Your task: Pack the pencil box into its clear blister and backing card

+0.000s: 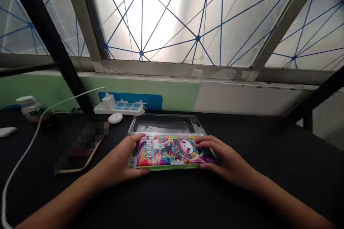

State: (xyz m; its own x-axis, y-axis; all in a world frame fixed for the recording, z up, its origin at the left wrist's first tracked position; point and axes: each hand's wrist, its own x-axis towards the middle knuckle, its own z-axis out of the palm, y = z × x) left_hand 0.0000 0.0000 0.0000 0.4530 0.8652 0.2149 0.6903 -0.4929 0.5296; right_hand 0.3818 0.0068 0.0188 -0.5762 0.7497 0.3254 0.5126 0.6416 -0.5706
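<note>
A flat, brightly printed pencil case (172,152) lies across the middle of the dark table, with a white cartoon face, the word SPORT and a green lower edge. My left hand (125,159) grips its left end, thumb along the near edge and fingers at the far side. At the other end, my right hand (221,157) holds the case with fingers on its printed top and the thumb at the near edge. Directly behind it is a clear plastic package (163,123) with a raised rim, its near part covered by the case.
A white power strip (120,108) with a plugged-in charger (109,101) stands by the wall. Nearby is a round white object (115,118). A white cable (34,139) curves down the left, past a white-capped bottle (30,109). A pixelated item (83,146) lies left of the hands.
</note>
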